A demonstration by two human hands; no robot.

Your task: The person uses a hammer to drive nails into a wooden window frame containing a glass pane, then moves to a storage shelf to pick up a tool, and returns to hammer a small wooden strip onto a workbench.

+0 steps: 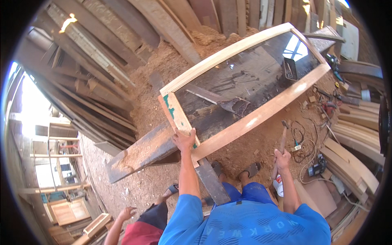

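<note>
- Floor point(261, 134) of brown earth, strewn with sawdust and wood chips, spreading across the middle of the frame.
- Long, rough brown wooden boards point(87, 38) leaning in rows across the upper left and along the top.
- Large rectangular pale-wood frame point(261, 115) lying slantwise from centre to upper right; a bright reflection shows on its shiny see-through pane, and green patches mark its short left rail.
- Dark wooden table point(136, 154), dusted with sawdust, its end jutting out below the frame's left corner.
- Another person point(143, 233) in red and dark clothing at the lower left, well apart from the frame.
- Worn handsaw point(233, 105) with a brown handle, visible within the frame's outline; whether above or below the pane, I cannot tell.
- Wooden-handled hammer point(282, 141) at lower right of centre, head up, apart from the frame.
- Right hand point(281, 160), its grip closed around the hammer's handle.
- Left hand point(184, 141), its grip pinching the frame's short left rail near the bottom corner.
- Small black tray point(290, 68) holding thin pieces, showing within the frame's upper right.
</note>
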